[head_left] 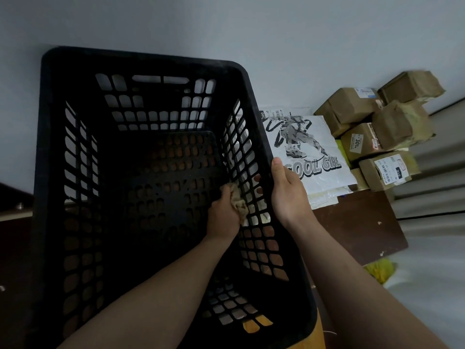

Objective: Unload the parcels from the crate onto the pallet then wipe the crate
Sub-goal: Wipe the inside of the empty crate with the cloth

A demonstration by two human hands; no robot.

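Note:
A large black perforated crate (141, 59) fills the left and middle of the view, with nothing lying inside it. My left hand (224, 215) is inside the crate and holds a crumpled tan cloth (239, 202) against the inner right wall. My right hand (286, 192) grips the crate's right rim from outside, thumb on top and fingers showing through the holes. To the right, several brown parcels (357, 104) and a white printed mailer bag (309, 149) lie on a dark brown board (359, 222).
A pale wall rises behind the crate. Corrugated grey sheeting (437, 197) runs along the right side. A yellow object (380, 269) lies below the brown board. Orange wood (319, 333) shows under the crate's near corner. Dark furniture (12, 197) stands at the left.

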